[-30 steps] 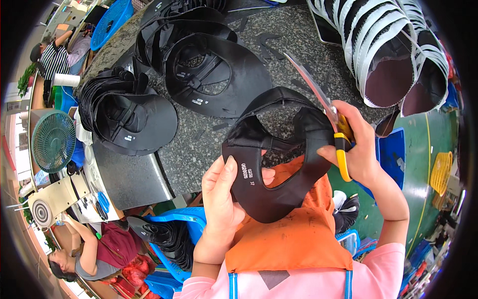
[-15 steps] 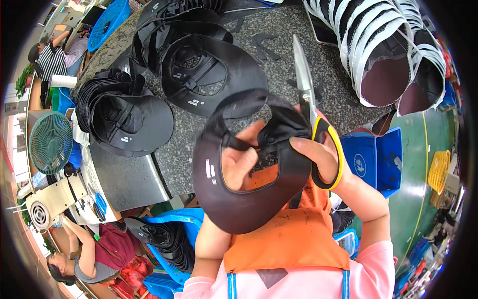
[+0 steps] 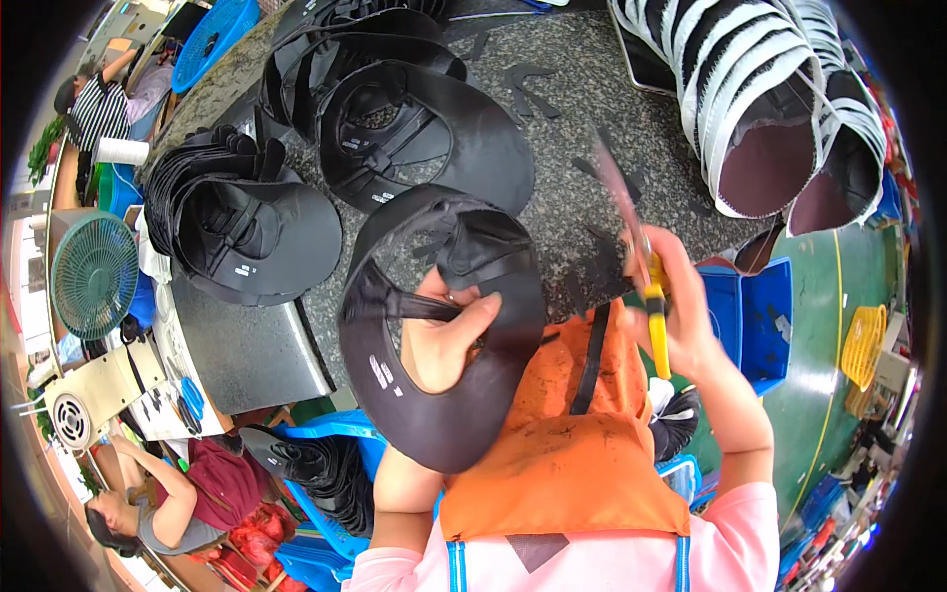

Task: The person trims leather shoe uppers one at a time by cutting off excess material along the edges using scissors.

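Note:
A black shoe upper (image 3: 434, 424), bent into a ring with small white printed marks inside, is held up in front of me. My left hand (image 3: 444, 335) reaches through its opening, the thumb pressing on the inner edge by the folded lining. To the right of it, my right hand (image 3: 681, 296) grips scissors (image 3: 655, 316) with yellow and black handles. Their blades point up and away over the table, blurred by motion and apart from the upper. Just beyond the held piece, another black upper (image 3: 483, 148) lies on the speckled stone table (image 3: 572, 59).
Nested black uppers (image 3: 286, 237) stand at the left, with more at the back. White-edged uppers (image 3: 769, 168) are stacked at the right. Dark cut scraps (image 3: 533, 89) lie on the stone. Blue bins (image 3: 764, 316) stand at the right; co-workers (image 3: 178, 493) sit at the left.
The shoe upper has moved left and turned in my left hand. My right hand has let go of its edge and swung right with the scissors.

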`<state>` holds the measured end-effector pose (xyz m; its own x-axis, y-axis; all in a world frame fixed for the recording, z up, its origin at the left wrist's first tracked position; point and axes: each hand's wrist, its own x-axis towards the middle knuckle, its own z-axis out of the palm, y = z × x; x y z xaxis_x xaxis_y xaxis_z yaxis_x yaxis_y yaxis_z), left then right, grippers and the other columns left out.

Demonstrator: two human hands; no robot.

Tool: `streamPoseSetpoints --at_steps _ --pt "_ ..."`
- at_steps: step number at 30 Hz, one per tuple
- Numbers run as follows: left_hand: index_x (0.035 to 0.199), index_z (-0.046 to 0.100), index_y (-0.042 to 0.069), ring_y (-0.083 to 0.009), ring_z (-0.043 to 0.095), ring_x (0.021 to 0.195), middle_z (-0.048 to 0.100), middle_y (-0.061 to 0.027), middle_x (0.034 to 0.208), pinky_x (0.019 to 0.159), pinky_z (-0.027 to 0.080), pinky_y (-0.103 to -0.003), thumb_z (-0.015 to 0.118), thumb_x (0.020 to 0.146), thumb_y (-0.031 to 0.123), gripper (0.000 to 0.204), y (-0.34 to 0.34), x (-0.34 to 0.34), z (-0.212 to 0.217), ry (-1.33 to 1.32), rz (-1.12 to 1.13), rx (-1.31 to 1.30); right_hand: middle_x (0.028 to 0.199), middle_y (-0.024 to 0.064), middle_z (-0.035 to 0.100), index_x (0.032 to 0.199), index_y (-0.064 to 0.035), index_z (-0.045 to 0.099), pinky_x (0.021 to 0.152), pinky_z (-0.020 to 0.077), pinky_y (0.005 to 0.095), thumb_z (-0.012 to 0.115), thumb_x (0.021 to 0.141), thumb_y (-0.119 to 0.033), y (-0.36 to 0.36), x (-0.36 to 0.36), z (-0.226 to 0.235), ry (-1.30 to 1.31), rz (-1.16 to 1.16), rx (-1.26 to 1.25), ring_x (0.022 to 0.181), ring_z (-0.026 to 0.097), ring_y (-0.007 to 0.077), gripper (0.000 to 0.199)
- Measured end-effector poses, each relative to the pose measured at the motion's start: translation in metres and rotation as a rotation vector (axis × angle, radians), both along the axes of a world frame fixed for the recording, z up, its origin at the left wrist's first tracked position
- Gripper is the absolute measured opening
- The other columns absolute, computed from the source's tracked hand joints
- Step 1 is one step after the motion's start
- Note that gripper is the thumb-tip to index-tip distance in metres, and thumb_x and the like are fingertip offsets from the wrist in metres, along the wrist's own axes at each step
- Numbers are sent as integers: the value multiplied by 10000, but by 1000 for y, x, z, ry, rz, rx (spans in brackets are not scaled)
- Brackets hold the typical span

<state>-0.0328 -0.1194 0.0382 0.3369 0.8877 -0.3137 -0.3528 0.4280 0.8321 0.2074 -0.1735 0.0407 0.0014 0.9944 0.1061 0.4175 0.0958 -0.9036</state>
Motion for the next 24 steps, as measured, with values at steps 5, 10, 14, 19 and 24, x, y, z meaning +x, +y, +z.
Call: streamPoseSetpoints --at_steps 5,10,14,19,24 --pt "1198 556 -33 -176 636 918 655 -102 999 822 485 -292 565 838 -81 364 1 -12 -1 -111 -58 -110 849 56 475 1161 -166 573 631 389 390 853 556 -323 -1 21 19 -799 216 244 767 513 265 685" --pt "1239 549 -73 -211 631 1053 648 -169 1172 901 475 -305 568 862 -34 380 1 -23 6 -104 -203 -164 898 63 485 1173 -196 574 661 381 398 842 573 -337 6 27 25 -928 231 214 797 498 273 672" --pt "1245 552 -71 -207 623 1068 642 -165 1186 918 471 -313 563 863 -36 383 3 -30 2 -122 -249 -155 913 54 498 1171 -220 592 667 385 391 835 575 -355 5 23 25 -974 179 297 793 492 261 658" --pt "1223 577 -60 -187 626 1042 652 -151 1164 901 473 -298 559 865 -34 359 2 -26 9 -93 -198 -106 928 51 508 1171 -231 608 676 389 388 828 578 -366 3 21 26 -1035 175 304 795 493 258 647" --pt "1207 603 -41 -157 636 983 672 -126 1109 869 475 -273 574 864 -8 346 2 -38 1 99 -255 -145 943 55 517 1177 -223 611 682 391 389 827 576 -361 6 22 27 -1060 192 294 803 496 262 653"
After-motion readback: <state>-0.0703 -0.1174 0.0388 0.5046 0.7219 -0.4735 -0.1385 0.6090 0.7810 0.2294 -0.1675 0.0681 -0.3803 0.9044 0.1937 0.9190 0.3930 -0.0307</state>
